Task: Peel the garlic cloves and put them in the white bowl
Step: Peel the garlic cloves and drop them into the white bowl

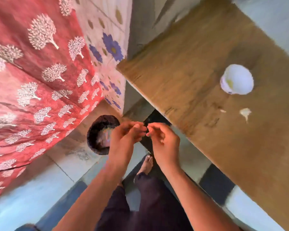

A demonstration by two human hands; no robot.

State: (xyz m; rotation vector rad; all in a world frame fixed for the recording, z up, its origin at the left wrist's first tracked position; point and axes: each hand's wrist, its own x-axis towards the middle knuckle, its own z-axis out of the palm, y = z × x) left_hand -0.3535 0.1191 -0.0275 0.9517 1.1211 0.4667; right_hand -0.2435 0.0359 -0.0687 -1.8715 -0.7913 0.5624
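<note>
The white bowl (237, 79) stands on the wooden table (198, 67) at the right, with something pale yellow inside it. A pale piece of garlic (244, 112) lies on the table just below the bowl, and a small scrap of skin (223, 111) lies beside it. My left hand (123, 140) and my right hand (163, 140) are off the table, fingertips nearly meeting above the floor. Both have curled fingers. The blur hides whether either pinches anything.
A dark round bin (98, 135) stands on the tiled floor just left of my hands. A red patterned cloth (37, 80) covers the left side. My bare foot (147, 164) and dark trousers show below the hands. The table edge runs diagonally to the right of my right hand.
</note>
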